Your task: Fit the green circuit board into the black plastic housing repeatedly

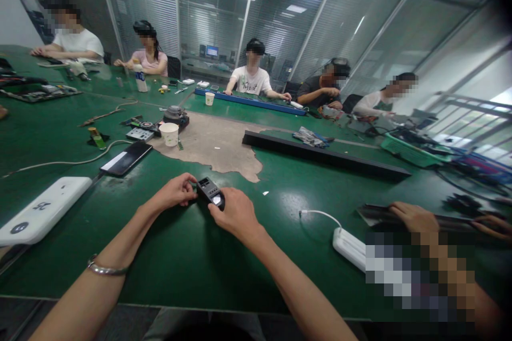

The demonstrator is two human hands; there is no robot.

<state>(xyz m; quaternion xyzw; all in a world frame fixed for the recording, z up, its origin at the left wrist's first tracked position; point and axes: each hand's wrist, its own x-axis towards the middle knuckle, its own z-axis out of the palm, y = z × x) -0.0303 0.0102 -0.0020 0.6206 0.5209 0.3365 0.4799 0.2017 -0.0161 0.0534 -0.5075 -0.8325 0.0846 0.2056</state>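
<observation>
A small black rectangular electronic device (210,193), with slots in its upper face and a pale patch at the near end, is held tilted low over the green table. My right hand (238,214) wraps round its near right end, thumb on the near side. At its far left edge my left hand (181,189) has curled fingers, index finger and thumb touching the casing. A metal bangle (107,267) circles my left wrist. Beyond the device lies a worn tan patch (216,144) on the tabletop.
Left are a white power bank (48,208), a phone (127,159), a paper cup (169,134) and circuit parts. A long black bar (320,155) lies ahead, near gloves (311,137). At right, a neighbour's hand (416,219) grips a dark strip beside another white power bank (350,249). Several people sit opposite.
</observation>
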